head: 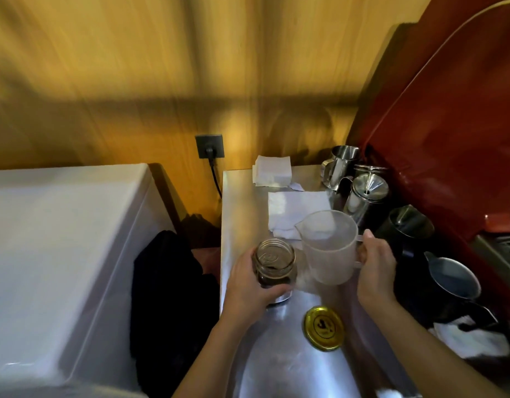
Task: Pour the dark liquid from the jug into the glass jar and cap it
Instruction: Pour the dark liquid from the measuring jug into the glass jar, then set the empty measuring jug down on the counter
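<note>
My left hand (249, 285) wraps its fingers (276, 291) around the glass jar (275, 262), low of centre in the frame, upright on the steel counter (279, 366) with dark liquid in its lower part and its mouth open. My right hand (375, 268) grips the handle of the translucent jug (328, 245), upright just right of the jar. The yellow lid (324, 328) lies flat on the counter below the jug, apart from both.

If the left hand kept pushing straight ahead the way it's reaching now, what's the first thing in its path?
The left hand already grips the glass jar, so that goes with it. Beyond the jar, the line probably meets the white paper towel lying on the steel counter, though depth is hard to judge.
</note>
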